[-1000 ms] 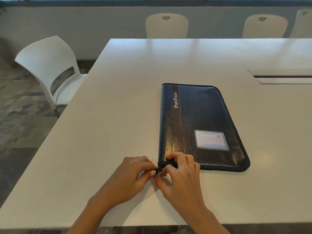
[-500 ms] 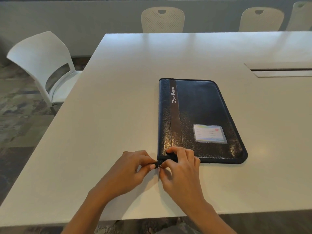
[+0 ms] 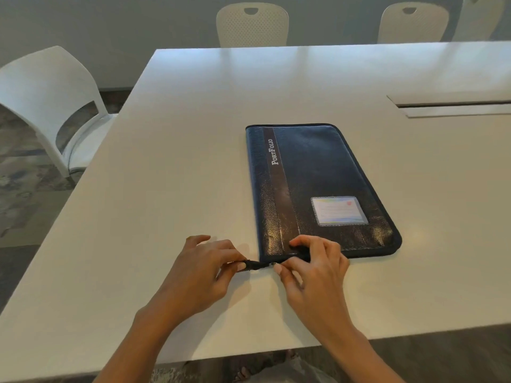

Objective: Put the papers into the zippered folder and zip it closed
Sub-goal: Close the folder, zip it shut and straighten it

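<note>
A dark blue zippered folder [image 3: 318, 186] marked "PortFolio" lies flat and closed on the white table [image 3: 193, 134], with a card window near its front right. My left hand [image 3: 204, 272] pinches the black zipper tab [image 3: 253, 265] that sticks out from the folder's near left corner. My right hand [image 3: 309, 272] holds that same corner, thumb and fingers pressed on its front edge. No papers are visible.
A white chair [image 3: 52, 100] stands at the table's left side. Beige chairs [image 3: 253, 23] line the far edge. A cable slot [image 3: 453, 105] is set in the tabletop at the right. The table's near edge runs just below my wrists.
My left hand has drawn left from the corner, pulling the black zipper tab out straight. My right hand stays on the corner. The view has tilted down a little.
</note>
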A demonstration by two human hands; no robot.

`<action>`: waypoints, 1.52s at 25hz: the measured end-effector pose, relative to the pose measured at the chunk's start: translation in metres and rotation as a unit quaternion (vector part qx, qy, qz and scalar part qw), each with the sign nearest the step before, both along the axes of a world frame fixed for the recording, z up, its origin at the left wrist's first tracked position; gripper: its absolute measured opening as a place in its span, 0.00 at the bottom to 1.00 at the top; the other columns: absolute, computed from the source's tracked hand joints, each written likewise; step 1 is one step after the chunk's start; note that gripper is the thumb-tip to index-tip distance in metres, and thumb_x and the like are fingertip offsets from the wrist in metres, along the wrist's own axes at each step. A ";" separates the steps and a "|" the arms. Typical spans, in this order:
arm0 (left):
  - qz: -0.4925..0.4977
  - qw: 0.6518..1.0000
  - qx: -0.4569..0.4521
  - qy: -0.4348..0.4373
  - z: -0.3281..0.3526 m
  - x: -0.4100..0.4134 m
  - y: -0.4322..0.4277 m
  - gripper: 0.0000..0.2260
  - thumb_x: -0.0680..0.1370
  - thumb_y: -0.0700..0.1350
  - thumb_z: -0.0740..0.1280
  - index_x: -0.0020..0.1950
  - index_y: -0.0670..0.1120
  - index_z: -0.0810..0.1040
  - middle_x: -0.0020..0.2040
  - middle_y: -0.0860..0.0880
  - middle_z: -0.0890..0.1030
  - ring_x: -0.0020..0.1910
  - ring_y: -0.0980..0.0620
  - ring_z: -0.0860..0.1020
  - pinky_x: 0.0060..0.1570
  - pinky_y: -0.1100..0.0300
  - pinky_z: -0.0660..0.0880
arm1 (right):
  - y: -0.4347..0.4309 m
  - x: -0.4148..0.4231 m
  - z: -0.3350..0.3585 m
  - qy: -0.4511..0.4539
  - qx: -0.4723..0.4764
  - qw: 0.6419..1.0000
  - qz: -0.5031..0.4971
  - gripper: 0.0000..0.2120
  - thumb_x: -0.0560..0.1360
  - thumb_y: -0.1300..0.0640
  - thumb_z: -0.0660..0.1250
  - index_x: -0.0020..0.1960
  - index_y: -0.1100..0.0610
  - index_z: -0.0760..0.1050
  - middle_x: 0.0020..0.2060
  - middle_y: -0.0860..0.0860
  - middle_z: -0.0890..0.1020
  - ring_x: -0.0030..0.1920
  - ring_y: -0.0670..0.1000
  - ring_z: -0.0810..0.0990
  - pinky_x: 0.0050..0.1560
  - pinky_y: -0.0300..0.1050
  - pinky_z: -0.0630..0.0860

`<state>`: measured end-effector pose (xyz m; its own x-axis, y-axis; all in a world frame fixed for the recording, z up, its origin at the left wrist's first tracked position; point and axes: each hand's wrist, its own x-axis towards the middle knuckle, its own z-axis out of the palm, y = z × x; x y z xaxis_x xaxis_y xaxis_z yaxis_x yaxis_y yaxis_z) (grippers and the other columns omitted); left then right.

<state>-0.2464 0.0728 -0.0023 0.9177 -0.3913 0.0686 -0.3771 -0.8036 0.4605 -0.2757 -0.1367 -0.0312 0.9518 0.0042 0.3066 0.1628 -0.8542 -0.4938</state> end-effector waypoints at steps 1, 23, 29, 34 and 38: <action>-0.002 1.000 0.006 0.005 0.001 0.001 0.000 0.07 0.77 0.48 0.68 0.53 0.54 0.83 0.48 0.57 0.83 0.46 0.57 0.77 0.67 0.55 0.61 | -0.008 -0.001 0.000 -0.003 -0.003 1.000 -0.016 0.06 0.70 0.50 0.73 0.36 0.50 0.81 0.55 0.48 0.77 0.58 0.51 0.66 0.53 0.50 0.61; -0.252 0.967 0.017 -0.028 0.032 0.108 -0.162 0.14 0.80 0.54 0.61 0.63 0.53 0.76 0.62 0.52 0.77 0.60 0.53 0.73 0.60 0.54 0.68 | -0.146 -0.005 -0.006 -0.015 0.081 0.973 -0.216 0.04 0.70 0.61 0.75 0.43 0.53 0.83 0.38 0.46 0.82 0.43 0.47 0.75 0.41 0.42 0.71; -0.353 0.927 0.095 -0.078 0.003 0.138 -0.243 0.20 0.79 0.63 0.55 0.67 0.58 0.71 0.69 0.51 0.71 0.71 0.49 0.63 0.72 0.44 0.55 | -0.146 -0.004 -0.006 -0.005 0.102 0.972 -0.211 0.05 0.71 0.58 0.74 0.39 0.49 0.80 0.37 0.40 0.80 0.44 0.44 0.74 0.44 0.56 0.74; -0.351 0.928 -0.026 -0.120 -0.011 0.144 -0.244 0.13 0.77 0.62 0.60 0.50 0.56 0.78 0.54 0.55 0.74 0.55 0.55 0.71 0.67 0.48 0.60 | -0.156 -0.001 -0.010 -0.012 0.105 0.974 -0.201 0.06 0.71 0.58 0.74 0.37 0.49 0.80 0.35 0.39 0.79 0.42 0.43 0.75 0.41 0.53 0.74; -0.340 0.928 -0.068 -0.138 -0.014 0.143 -0.243 0.10 0.76 0.60 0.62 0.49 0.56 0.78 0.52 0.55 0.72 0.54 0.55 0.70 0.67 0.50 0.59 | -0.173 0.012 -0.013 -0.011 0.081 0.975 -0.208 0.05 0.71 0.57 0.74 0.39 0.49 0.81 0.36 0.40 0.80 0.40 0.42 0.76 0.37 0.37 0.71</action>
